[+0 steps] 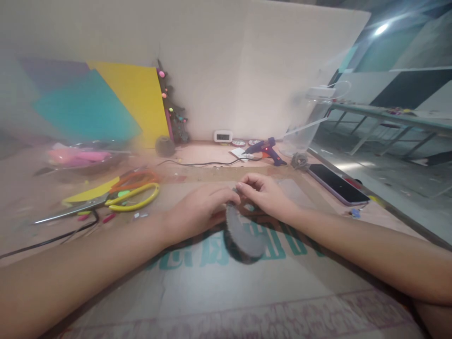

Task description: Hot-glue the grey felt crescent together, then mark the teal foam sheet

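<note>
A dark grey, fuzzy curved piece (pixel 243 238) hangs below my fingers over a board (pixel 197 292) with green and reddish markings. My left hand (pixel 203 207) pinches the upper end of this piece. Close beside it, my right hand (pixel 263 193) has its thumb and fingers pressed together near the same end; what lies between them is too small to name. The lower end of the grey piece is blurred.
Yellow-handled scissors (pixel 134 197) and orange-handled ones (pixel 136 179) lie left. A glue gun (pixel 266 149) with a cord, a small clock (pixel 222 136) and a clear jug (pixel 305 122) stand behind. A phone (pixel 337 184) lies right, a pink-filled bowl (pixel 79 157) far left.
</note>
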A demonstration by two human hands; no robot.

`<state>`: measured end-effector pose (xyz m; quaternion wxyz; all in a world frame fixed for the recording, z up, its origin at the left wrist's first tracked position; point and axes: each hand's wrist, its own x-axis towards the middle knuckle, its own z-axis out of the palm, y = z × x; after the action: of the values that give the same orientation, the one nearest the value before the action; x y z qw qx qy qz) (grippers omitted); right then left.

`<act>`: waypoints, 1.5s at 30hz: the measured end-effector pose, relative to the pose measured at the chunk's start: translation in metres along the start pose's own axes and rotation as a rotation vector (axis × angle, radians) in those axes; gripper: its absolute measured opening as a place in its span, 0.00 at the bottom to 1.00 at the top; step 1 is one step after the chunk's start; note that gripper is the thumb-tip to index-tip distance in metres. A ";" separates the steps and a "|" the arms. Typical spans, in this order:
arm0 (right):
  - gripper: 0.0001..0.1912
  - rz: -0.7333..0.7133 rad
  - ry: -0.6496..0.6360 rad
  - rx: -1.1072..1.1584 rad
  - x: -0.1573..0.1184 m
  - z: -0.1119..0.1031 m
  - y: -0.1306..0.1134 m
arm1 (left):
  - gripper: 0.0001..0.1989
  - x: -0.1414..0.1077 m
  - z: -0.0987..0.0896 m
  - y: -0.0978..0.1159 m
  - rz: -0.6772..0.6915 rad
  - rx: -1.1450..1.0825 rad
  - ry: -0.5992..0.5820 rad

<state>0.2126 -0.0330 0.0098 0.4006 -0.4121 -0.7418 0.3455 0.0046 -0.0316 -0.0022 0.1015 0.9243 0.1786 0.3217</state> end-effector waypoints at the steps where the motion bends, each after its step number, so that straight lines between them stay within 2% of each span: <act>1: 0.13 0.008 0.002 0.022 0.000 0.000 -0.001 | 0.09 0.000 0.000 0.000 -0.025 -0.012 0.013; 6: 0.13 -0.002 0.082 0.016 0.000 -0.003 -0.005 | 0.16 0.001 0.000 0.000 -0.204 -0.118 0.153; 10: 0.11 -0.084 0.143 -0.073 0.001 -0.005 -0.005 | 0.17 0.001 -0.001 0.001 -0.268 -0.244 0.115; 14: 0.12 -0.042 0.029 -0.054 0.001 -0.004 -0.001 | 0.17 0.000 -0.001 0.002 -0.297 -0.323 0.030; 16: 0.13 0.005 -0.031 -0.020 0.001 -0.003 0.001 | 0.18 0.001 -0.001 0.001 -0.327 -0.365 0.031; 20: 0.14 0.082 -0.081 0.105 0.000 -0.002 0.001 | 0.15 0.008 -0.002 0.001 -0.370 -0.364 0.141; 23: 0.13 0.108 -0.139 0.188 0.000 0.000 0.000 | 0.15 0.013 -0.002 -0.003 -0.473 -0.354 0.193; 26: 0.12 0.075 -0.169 0.171 0.000 0.002 -0.001 | 0.18 0.015 0.000 -0.010 -0.591 -0.403 0.232; 30: 0.10 0.026 -0.174 0.067 -0.001 0.002 -0.003 | 0.21 0.013 0.000 -0.019 -0.615 -0.346 0.247; 33: 0.08 -0.093 -0.167 -0.096 -0.003 0.002 -0.004 | 0.24 0.014 -0.001 -0.018 -0.630 -0.360 0.306; 37: 0.08 -0.396 -0.137 -0.325 -0.006 0.001 -0.002 | 0.23 0.018 -0.004 -0.011 -0.623 -0.376 0.347; 41: 0.04 -0.619 -0.024 -0.508 -0.006 -0.010 -0.011 | 0.25 0.021 -0.008 -0.005 -0.701 -0.276 0.255; 45: 0.05 -0.699 0.118 -0.601 0.002 -0.035 -0.031 | 0.27 0.020 -0.009 -0.004 -0.783 -0.152 0.202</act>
<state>0.2324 -0.0375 0.0518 0.3974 -0.2543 -0.8793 -0.0647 0.0126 -0.0191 0.0150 0.2660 0.7402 0.5015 0.3604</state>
